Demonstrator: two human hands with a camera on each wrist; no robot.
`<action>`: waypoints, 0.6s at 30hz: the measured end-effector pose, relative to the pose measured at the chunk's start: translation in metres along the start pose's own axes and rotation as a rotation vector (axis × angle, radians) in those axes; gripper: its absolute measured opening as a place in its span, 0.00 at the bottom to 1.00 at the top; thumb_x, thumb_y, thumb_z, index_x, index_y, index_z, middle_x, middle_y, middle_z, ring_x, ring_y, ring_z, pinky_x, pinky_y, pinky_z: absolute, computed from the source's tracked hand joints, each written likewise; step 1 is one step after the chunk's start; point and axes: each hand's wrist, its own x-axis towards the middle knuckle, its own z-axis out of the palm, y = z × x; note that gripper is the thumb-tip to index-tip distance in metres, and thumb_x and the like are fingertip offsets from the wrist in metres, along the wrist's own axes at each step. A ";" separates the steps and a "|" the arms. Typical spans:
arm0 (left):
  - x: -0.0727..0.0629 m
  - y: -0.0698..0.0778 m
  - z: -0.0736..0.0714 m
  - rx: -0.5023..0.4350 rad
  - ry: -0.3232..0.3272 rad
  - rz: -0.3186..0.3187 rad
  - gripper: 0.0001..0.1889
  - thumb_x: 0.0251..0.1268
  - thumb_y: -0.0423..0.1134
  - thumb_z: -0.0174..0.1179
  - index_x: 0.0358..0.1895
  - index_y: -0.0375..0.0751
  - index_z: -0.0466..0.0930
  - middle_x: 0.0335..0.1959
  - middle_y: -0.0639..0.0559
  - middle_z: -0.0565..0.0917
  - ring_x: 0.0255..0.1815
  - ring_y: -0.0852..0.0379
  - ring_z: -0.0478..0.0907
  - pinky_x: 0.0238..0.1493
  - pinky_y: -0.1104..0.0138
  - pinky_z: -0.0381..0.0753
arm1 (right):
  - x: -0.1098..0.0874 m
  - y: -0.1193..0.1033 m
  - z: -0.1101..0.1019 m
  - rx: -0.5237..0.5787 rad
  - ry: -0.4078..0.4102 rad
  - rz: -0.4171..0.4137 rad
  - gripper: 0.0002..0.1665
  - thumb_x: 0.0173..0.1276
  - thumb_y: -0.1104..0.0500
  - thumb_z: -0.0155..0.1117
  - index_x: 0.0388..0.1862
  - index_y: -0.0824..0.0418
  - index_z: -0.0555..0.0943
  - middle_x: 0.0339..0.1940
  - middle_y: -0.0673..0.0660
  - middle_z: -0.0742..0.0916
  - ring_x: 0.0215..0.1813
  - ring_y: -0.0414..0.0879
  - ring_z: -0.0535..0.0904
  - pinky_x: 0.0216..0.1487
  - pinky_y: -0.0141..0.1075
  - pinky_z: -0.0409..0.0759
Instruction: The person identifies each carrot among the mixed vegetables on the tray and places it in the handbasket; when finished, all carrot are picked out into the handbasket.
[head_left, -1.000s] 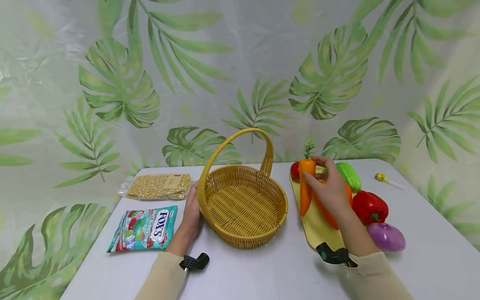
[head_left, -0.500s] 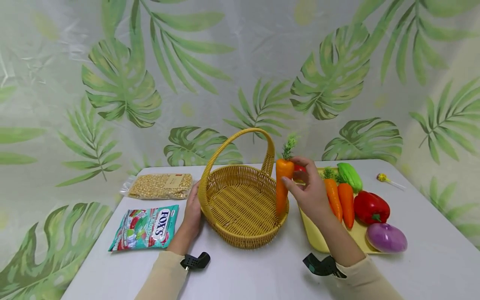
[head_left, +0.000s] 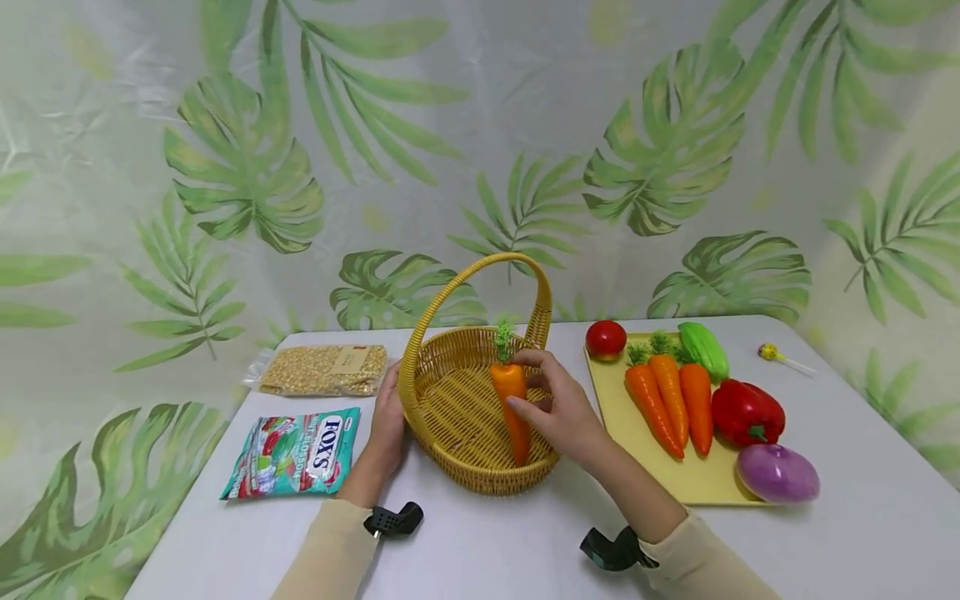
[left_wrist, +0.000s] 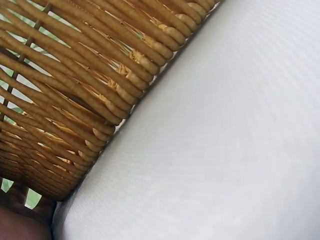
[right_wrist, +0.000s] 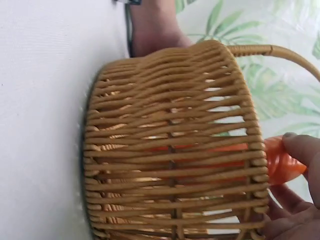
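Observation:
An orange carrot [head_left: 512, 408] with a green feathery top is pinched by my right hand [head_left: 558, 408], thumb on the near side. It stands tilted inside the woven basket [head_left: 480, 477], its tip low near the front right wall. In the right wrist view the carrot [right_wrist: 282, 160] shows above the rim and through the weave. My left hand [head_left: 386, 421] rests along the basket's left outer side, below the foot of the tall handle [head_left: 472, 271]. Part of its fingers is hidden; in the left wrist view the basket wall [left_wrist: 75, 65] fills the upper left.
A yellow tray [head_left: 622, 417] at right bears several carrots [head_left: 651, 408], a tomato [head_left: 606, 340], a green vegetable [head_left: 705, 350], a red pepper [head_left: 748, 412] and a purple onion [head_left: 778, 473]. A lollipop [head_left: 783, 358] lies beyond. Left lie a grain bag [head_left: 318, 371] and a candy bag [head_left: 296, 454].
My right hand has carried the carrot left from over the tray, past the basket's right rim and down into the basket. My left hand has stayed at the basket's side.

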 end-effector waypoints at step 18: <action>0.000 -0.001 0.000 0.014 0.004 -0.011 0.20 0.81 0.45 0.39 0.69 0.59 0.69 0.70 0.62 0.70 0.75 0.62 0.60 0.79 0.57 0.53 | 0.035 -0.010 0.037 -0.124 -0.337 0.084 0.28 0.68 0.61 0.67 0.65 0.54 0.71 0.61 0.56 0.81 0.56 0.52 0.81 0.56 0.43 0.83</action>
